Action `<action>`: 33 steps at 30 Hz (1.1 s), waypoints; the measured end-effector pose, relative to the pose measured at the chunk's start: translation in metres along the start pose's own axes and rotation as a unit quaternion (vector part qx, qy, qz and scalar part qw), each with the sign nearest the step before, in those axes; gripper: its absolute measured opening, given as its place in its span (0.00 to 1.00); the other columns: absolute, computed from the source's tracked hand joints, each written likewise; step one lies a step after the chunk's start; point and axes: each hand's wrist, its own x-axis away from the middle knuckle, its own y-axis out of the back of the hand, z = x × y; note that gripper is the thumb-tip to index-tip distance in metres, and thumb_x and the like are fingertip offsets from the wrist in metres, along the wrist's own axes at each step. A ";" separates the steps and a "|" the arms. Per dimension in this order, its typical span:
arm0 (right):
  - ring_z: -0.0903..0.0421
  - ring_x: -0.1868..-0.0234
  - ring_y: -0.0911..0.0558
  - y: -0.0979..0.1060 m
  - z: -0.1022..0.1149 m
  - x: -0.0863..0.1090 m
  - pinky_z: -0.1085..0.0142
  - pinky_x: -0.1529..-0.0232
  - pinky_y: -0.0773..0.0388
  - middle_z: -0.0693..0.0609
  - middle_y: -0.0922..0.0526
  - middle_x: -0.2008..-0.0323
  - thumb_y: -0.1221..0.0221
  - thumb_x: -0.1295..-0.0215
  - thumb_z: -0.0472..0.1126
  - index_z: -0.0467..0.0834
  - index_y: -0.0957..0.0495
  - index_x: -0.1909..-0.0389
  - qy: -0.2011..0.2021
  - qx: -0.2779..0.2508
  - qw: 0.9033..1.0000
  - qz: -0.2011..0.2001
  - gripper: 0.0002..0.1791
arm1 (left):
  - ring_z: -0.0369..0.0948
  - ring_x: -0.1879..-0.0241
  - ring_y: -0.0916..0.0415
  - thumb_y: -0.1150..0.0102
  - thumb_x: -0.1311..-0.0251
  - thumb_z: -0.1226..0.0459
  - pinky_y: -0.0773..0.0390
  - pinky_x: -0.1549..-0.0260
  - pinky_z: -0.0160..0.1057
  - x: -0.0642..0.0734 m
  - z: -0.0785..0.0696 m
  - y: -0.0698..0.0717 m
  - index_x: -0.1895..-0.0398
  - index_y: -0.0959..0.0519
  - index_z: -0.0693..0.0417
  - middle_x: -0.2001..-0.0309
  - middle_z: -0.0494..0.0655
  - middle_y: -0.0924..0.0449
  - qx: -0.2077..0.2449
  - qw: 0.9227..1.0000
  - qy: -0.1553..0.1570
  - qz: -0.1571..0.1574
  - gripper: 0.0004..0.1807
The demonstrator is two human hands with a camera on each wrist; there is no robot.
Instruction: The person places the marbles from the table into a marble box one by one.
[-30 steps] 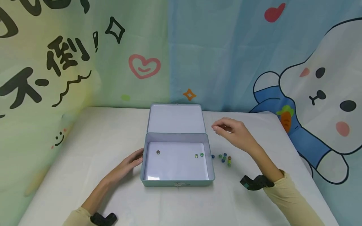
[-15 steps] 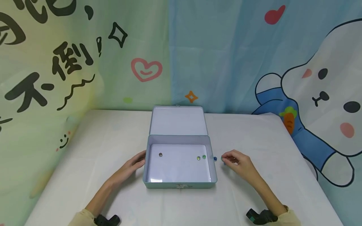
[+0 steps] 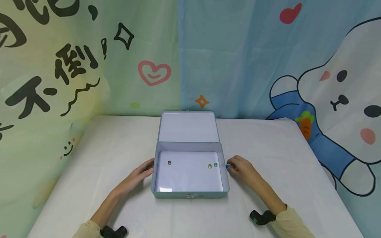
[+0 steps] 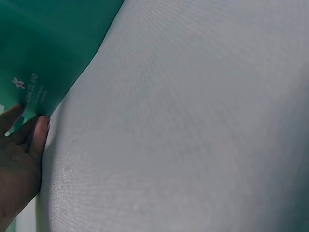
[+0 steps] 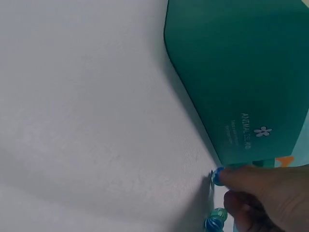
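A pale green tin box [image 3: 190,195] stands open on the table, its lid [image 3: 188,126] laid back. Inside lie a brownish marble [image 3: 169,162] on the left and two greenish marbles [image 3: 209,166] near the right wall. My left hand [image 3: 143,172] rests on the box's left side with straight fingers, the fingertips at the green wall in the left wrist view. Just outside the right wall, my right hand [image 3: 241,168] pinches a blue marble [image 5: 217,176] at its fingertips. A green marble [image 5: 220,213] and another blue marble [image 5: 212,224] show below those fingers.
The box stands on a white-covered table [image 3: 125,208]. Behind it hangs a printed cloth backdrop [image 3: 226,59] with a cartoon rabbit on the right. A black wrist camera [image 3: 262,217] sits on the right forearm, another [image 3: 114,232] on the left.
My right hand has come down from beside the lid to the marbles, then left to the blue marble by the box. It now covers the other loose marbles. My left hand stays at the box.
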 end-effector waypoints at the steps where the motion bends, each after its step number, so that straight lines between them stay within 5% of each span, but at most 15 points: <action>1: 0.62 0.71 0.26 -0.001 0.000 -0.001 0.69 0.70 0.25 0.52 0.22 0.71 0.34 0.45 0.31 0.37 0.18 0.64 0.008 0.011 1.000 0.000 0.08 | 0.55 0.24 0.52 0.59 0.27 0.50 0.55 0.28 0.65 0.000 0.000 0.000 0.24 0.48 0.47 0.24 0.53 0.45 -0.001 1.000 0.001 0.000 0.32; 10: 0.62 0.73 0.31 -0.005 0.000 -0.003 0.69 0.73 0.29 0.53 0.24 0.75 0.35 0.47 0.28 0.37 0.21 0.68 0.073 0.059 0.996 -0.014 0.06 | 0.56 0.24 0.53 0.59 0.27 0.50 0.55 0.29 0.65 -0.001 -0.001 -0.001 0.23 0.48 0.47 0.24 0.54 0.46 0.000 1.000 -0.002 0.001 0.32; 19: 0.58 0.68 0.21 0.005 0.005 -0.002 0.65 0.66 0.19 0.48 0.17 0.67 0.35 0.42 0.32 0.36 0.20 0.61 0.005 0.005 1.000 0.001 0.08 | 0.56 0.24 0.52 0.59 0.26 0.50 0.55 0.29 0.65 -0.001 -0.002 -0.001 0.23 0.49 0.49 0.24 0.54 0.46 0.001 1.000 -0.004 0.003 0.32; 26: 0.58 0.67 0.19 0.015 0.004 0.001 0.67 0.66 0.18 0.47 0.16 0.66 0.34 0.42 0.33 0.36 0.19 0.60 -0.010 -0.019 1.000 0.005 0.10 | 0.56 0.24 0.53 0.59 0.26 0.50 0.56 0.28 0.65 -0.001 -0.002 0.000 0.23 0.49 0.49 0.24 0.55 0.47 0.004 1.000 0.000 0.005 0.33; 33: 0.59 0.69 0.19 0.032 0.001 -0.001 0.70 0.67 0.18 0.49 0.16 0.67 0.34 0.43 0.29 0.36 0.19 0.61 0.002 -0.083 0.996 -0.035 0.09 | 0.56 0.24 0.53 0.59 0.26 0.50 0.56 0.29 0.65 -0.001 -0.001 0.000 0.23 0.49 0.49 0.24 0.55 0.47 0.004 1.000 0.001 0.004 0.33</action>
